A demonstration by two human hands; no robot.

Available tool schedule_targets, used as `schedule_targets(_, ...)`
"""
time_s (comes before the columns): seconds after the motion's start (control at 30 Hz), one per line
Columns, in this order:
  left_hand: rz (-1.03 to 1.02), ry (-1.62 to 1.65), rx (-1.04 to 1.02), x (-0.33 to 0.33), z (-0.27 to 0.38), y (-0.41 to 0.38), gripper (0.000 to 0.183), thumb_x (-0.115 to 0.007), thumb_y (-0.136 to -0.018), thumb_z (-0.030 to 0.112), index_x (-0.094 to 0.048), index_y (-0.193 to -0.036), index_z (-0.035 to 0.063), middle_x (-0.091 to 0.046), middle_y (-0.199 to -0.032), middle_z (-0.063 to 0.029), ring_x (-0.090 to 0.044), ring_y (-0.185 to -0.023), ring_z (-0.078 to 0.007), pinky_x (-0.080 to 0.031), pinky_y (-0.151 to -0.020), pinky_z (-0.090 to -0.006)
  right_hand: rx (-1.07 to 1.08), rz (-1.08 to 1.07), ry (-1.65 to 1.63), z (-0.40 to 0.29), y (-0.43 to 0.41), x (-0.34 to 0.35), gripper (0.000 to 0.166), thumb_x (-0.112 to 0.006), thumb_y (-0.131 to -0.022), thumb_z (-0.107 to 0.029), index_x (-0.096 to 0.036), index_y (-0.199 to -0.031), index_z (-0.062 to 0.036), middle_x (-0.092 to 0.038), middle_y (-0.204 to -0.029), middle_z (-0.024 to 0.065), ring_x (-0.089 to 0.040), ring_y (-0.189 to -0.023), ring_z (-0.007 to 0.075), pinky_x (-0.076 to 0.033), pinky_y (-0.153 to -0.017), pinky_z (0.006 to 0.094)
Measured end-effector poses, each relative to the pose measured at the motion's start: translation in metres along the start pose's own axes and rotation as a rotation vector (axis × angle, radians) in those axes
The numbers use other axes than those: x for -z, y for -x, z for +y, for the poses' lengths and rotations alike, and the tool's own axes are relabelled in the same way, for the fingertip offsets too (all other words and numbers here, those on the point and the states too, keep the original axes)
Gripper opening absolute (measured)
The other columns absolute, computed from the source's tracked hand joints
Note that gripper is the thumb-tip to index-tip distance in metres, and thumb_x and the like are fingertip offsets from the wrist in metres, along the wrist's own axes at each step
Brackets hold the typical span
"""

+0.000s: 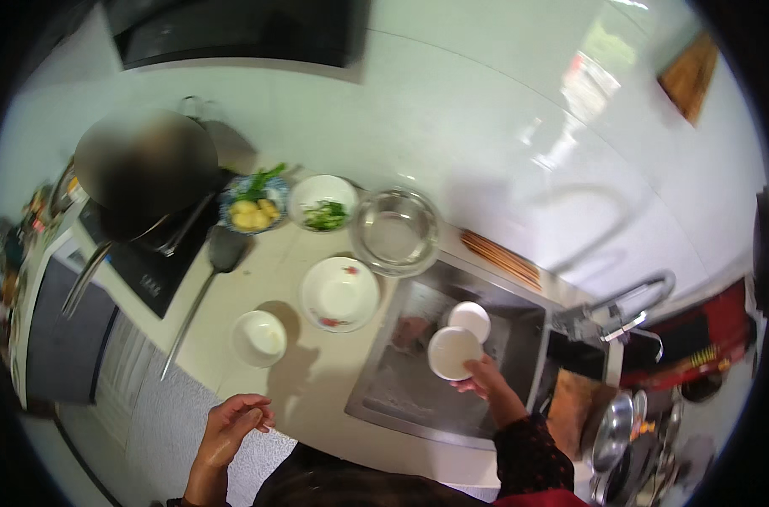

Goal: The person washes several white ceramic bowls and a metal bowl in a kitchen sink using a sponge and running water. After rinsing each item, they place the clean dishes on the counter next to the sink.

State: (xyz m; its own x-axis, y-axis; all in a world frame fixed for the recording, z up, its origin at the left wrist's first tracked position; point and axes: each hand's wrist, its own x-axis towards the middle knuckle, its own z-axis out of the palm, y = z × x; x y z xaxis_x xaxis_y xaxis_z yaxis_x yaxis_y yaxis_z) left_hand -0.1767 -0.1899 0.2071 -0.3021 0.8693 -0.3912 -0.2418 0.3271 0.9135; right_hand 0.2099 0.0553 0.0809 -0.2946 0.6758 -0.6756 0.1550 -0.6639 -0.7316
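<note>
Over the sink, my right hand [489, 383] grips a small white bowl [453, 355] by its near rim. Just beyond it another white bowl [473, 322] sits in the stainless steel sink [384, 405], partly covered by the held one. My left hand [237, 418] hovers by the front edge of the counter, fingers loosely curled and holding nothing. Nearest to it on the countertop is a white bowl [259, 339]. A wider white dish with red flower prints [340, 295] stands between that bowl and the sink.
A pan handle [83, 282] juts over the cooktop [150, 279]. A long-handled spatula [226, 250] lies beside it. Along the wall stand a blue patterned bowl [254, 206], a bowl of chopped greens [324, 203] and a metal basin [397, 231]. Chopsticks [501, 258] lie behind the sink, near the faucet [612, 310].
</note>
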Motion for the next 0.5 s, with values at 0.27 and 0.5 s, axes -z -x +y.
schedule_targets(0.27, 0.204, 0.102, -0.015, 0.071, -0.020, 0.045, 0.024, -0.055, -0.088, 0.016, -0.058, -0.102, -0.0028, -0.063, -0.086, -0.0134, -0.063, -0.074, -0.0219, -0.052, -0.065, -0.0309, 0.095, -0.134, 0.138, -0.095, 0.037, -0.045, 0.038, -0.041, -0.076, -0.004, -0.047, -0.113, 0.0039, -0.061, -0.080, 0.0156, -0.061, -0.055, 0.0208, -0.052, -0.042, 0.0290)
schedule_targets(0.5, 0.292, 0.206, -0.030, 0.152, -0.027, 0.055, 0.025, -0.056, -0.088, 0.018, -0.057, -0.102, -0.0026, -0.063, -0.085, -0.0124, -0.063, -0.074, -0.0203, -0.051, -0.063, -0.0298, 0.086, -0.282, 0.233, -0.181, 0.020, -0.179, 0.032, -0.043, -0.081, -0.007, -0.048, -0.110, 0.0051, -0.060, -0.074, 0.0166, -0.060, -0.052, 0.0238, -0.051, -0.039, 0.0315)
